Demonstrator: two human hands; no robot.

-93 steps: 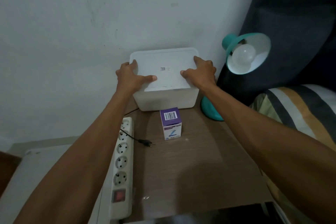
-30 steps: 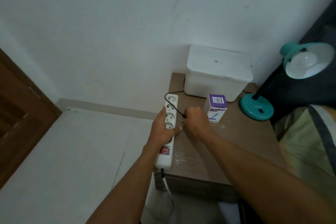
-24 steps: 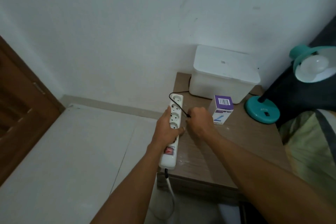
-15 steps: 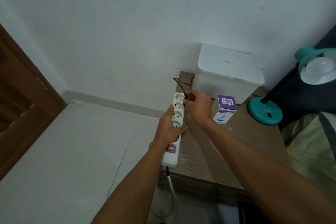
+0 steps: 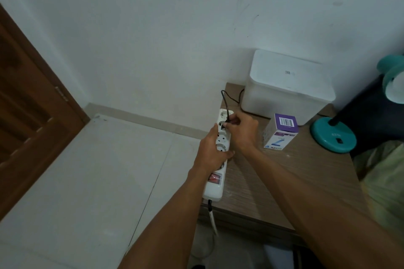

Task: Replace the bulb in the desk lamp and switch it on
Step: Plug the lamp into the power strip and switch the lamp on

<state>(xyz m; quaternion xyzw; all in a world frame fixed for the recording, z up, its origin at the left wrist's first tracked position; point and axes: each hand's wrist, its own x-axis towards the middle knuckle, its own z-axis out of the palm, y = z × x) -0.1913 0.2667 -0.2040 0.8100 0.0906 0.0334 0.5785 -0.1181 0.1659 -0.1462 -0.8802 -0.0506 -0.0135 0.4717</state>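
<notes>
Head view, starting at the far left of the frame: a brown wooden door stands beside a pale tiled floor that fills the lower left. At centre, a long white plastic power strip with a red switch lies along the left edge of the brown wood-grain surface. The left hand is clasped around the middle of the strip, thumb across its top. Just right of it, the right hand pinches a small black plug at the second socket from the strip's far end; its thin black cord loops up and back toward the wall. Whether the pins are fully seated cannot be told. Further right, a small purple-and-white cardboard box with a barcode stands upright on the surface, in front of a white lidded plastic container set against the wall. At the right edge, the teal desk lamp rests its round base on the surface, its shade holding a white bulb, unlit.
</notes>
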